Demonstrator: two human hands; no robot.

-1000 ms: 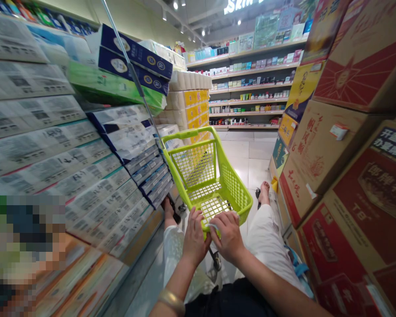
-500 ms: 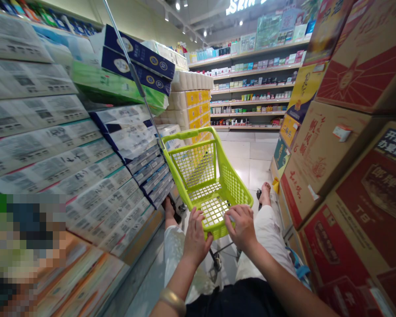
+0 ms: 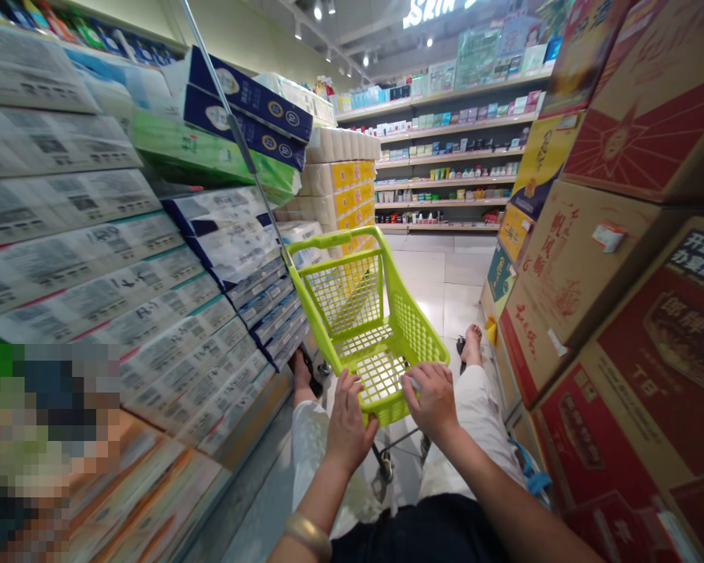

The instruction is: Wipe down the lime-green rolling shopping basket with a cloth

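Note:
A lime-green shopping cart (image 3: 387,409) with a mesh basket stands right in front of me, its inside bare. My left hand (image 3: 350,422) is curled over the near rim at its left corner, fingers bent inward and thumb along the edge. Over the right corner of the same rim, my right hand (image 3: 432,400) is closed, its fingertips inside the basket. A thin metal pole (image 3: 261,195) rises from the far left corner of the cart and leans up to the left. Under the basket, a caster wheel (image 3: 386,467) shows between my legs.
White packs (image 3: 88,266) are stacked along the left, topped by blue cartons (image 3: 246,102). Tall cardboard boxes (image 3: 569,258) line the right side. Pale floor tiles (image 3: 422,274) lead to product shelves (image 3: 440,156) at the back. A pixelated patch covers the lower left.
Almost nothing differs. The view has shifted very slightly, and both hands stay on the cart's near rim.

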